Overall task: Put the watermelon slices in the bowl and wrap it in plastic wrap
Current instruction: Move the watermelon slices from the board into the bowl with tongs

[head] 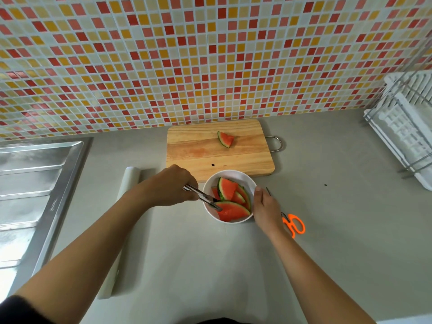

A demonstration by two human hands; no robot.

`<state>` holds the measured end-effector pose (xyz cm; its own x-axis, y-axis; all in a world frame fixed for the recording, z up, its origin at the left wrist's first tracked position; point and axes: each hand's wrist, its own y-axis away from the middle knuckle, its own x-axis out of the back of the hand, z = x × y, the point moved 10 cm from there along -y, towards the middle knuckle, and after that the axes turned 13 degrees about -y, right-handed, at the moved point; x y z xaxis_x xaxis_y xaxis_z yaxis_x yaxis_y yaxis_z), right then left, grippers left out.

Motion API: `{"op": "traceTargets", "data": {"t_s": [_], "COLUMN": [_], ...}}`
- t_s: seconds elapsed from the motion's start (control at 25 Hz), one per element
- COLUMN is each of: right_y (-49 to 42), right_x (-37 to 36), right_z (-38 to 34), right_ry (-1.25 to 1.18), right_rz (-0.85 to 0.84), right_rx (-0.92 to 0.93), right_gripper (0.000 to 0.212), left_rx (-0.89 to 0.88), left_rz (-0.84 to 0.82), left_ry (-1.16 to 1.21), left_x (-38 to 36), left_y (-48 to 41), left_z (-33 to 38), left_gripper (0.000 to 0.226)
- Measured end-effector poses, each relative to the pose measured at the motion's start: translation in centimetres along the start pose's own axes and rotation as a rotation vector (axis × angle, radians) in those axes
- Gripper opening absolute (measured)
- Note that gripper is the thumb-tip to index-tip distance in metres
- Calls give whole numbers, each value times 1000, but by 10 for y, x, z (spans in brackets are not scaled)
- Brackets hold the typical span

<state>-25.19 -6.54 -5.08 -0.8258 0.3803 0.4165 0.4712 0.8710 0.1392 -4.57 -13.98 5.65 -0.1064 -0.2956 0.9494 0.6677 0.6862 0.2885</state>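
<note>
A white bowl [250,183] sits on the grey worktop [327,206] just in front of a wooden cutting board [210,155] that has a metal loop handle at its right end. Several watermelon slices [230,199] with green rind are piled in the bowl, and one last small slice [225,139] lies alone on the board near its far edge. The left hand [170,185] is curled around metal tongs [201,197], whose tips reach into the bowl and touch the nearest slice; whether the tips pinch it cannot be told. The right hand [266,206] rests against the bowl's right rim, thumb on the edge, fingers loosely together on the worktop side. Behind that wrist lie orange-handled scissors [295,226], partly hidden. A roll of plastic wrap [121,202] lies lengthwise on the worktop under the left forearm, left of the bowl. A stainless-steel sink drainboard [35,183] fills the left edge; faint stamped lettering on its rim is too small to read. A white dish rack [404,127] stands at the far right, below a wall of red, orange and cream mosaic tiles [187,54]
</note>
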Motion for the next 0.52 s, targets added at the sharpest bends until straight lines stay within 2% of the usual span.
{"op": "traceTargets", "data": {"t_s": [0.24,0.52], "right_y": [0,-1], "right_x": [1,0], "right_z": [3,3], "right_ry": [20,37], "right_rz": [11,8], "right_rx": [-13,-25], "right_gripper": [37,36], "left_rx": [32,27], "left_rz": [-60,-6], "left_ry": [190,241], "left_x": [-25,-29], "left_y": [-8,-7], "left_z": [-16,-22], "left_gripper": [22,21]}}
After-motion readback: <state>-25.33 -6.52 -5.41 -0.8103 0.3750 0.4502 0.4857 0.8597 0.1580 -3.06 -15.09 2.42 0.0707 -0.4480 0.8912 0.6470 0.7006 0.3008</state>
